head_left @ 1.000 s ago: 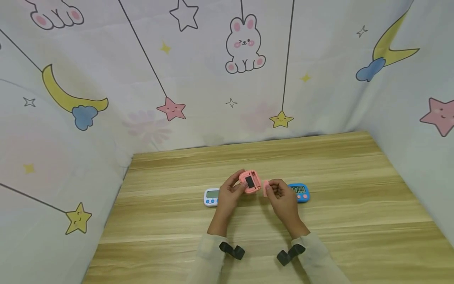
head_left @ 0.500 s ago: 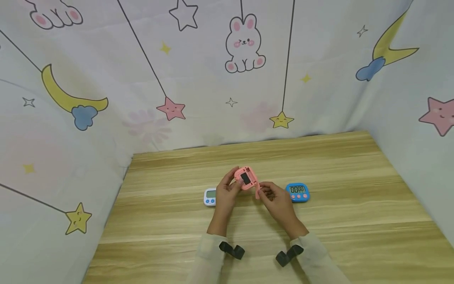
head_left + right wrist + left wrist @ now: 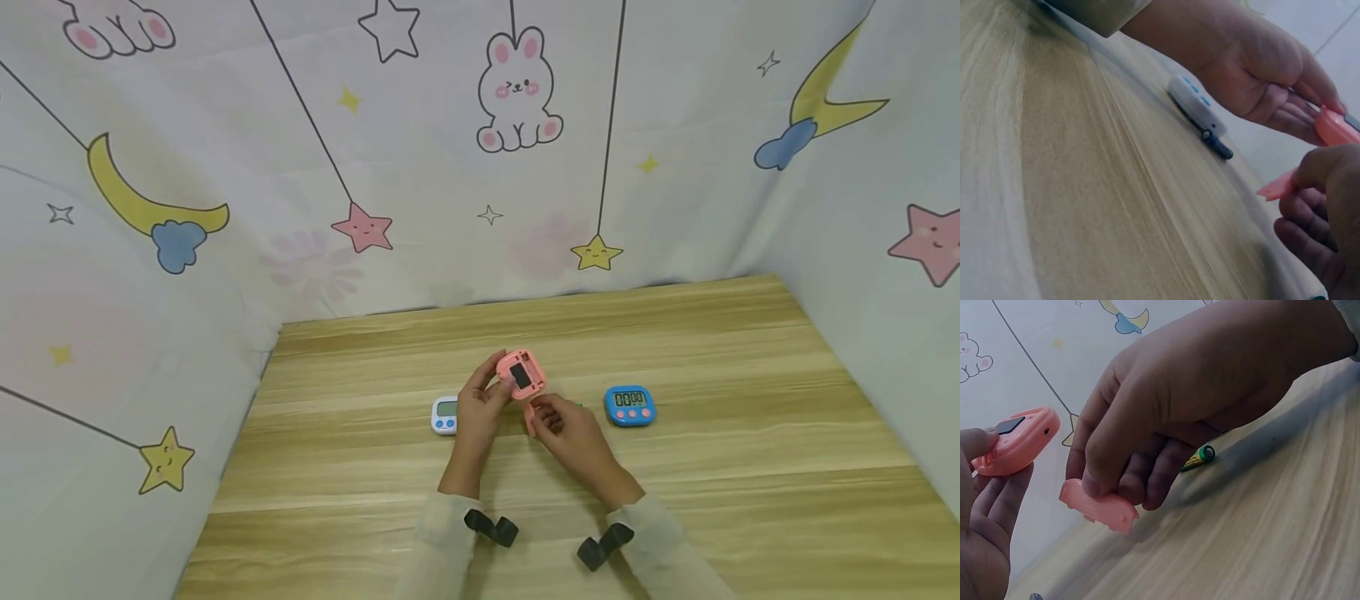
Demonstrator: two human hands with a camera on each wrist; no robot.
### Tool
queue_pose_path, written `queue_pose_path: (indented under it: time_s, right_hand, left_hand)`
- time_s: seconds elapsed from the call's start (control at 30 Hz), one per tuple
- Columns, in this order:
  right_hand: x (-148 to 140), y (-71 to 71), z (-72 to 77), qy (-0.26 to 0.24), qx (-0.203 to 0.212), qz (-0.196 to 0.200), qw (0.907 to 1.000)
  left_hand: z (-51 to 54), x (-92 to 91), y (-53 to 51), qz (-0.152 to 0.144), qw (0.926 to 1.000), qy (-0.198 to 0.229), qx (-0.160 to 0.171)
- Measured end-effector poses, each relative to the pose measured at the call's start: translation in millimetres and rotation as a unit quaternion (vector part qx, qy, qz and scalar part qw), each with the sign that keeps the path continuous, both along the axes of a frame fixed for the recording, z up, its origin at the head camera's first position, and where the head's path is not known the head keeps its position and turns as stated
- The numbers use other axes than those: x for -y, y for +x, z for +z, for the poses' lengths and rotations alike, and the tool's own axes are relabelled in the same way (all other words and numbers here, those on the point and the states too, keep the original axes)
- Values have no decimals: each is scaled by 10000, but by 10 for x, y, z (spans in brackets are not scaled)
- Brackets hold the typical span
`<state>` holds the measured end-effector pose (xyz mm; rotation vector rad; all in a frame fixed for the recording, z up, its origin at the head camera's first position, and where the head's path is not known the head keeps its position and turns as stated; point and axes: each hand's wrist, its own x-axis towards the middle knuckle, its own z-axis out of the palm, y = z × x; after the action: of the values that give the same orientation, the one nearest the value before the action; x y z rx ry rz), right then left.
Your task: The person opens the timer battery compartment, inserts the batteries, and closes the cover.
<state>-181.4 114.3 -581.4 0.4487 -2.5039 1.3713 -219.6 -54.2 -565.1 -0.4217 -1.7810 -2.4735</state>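
Note:
My left hand (image 3: 478, 421) grips a pink digital timer (image 3: 523, 374), its back turned up with the battery slot uncovered and a dark patch under the thumb. In my right hand (image 3: 576, 435) is a pink battery cover (image 3: 1099, 505), pinched between thumb and fingers. The cover hangs apart from the timer, just below its lower edge in the head view. A green battery (image 3: 1199, 459) lies on the table behind the right hand, mostly hidden by it in the head view.
A white timer (image 3: 444, 415) lies left, partly hidden by the left hand. A dark battery-like cylinder (image 3: 1216, 145) lies beside it. To the right is a blue timer (image 3: 630, 406) reading zeros. A printed cloth (image 3: 420, 275) rises behind the wooden table (image 3: 337, 467).
The pink timer has moved slightly left and up. My right hand has carried the cover left and down, from the timer's right side to below it, uncovering the blue timer.

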Motion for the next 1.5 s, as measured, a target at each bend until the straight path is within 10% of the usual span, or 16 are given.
queue_pose_path:
  time_s: [1.5]
  right_hand:
    - [54, 47, 70, 647, -2, -298, 9975]
  left_hand:
    - [22, 7, 2, -82, 9998, -47, 152]
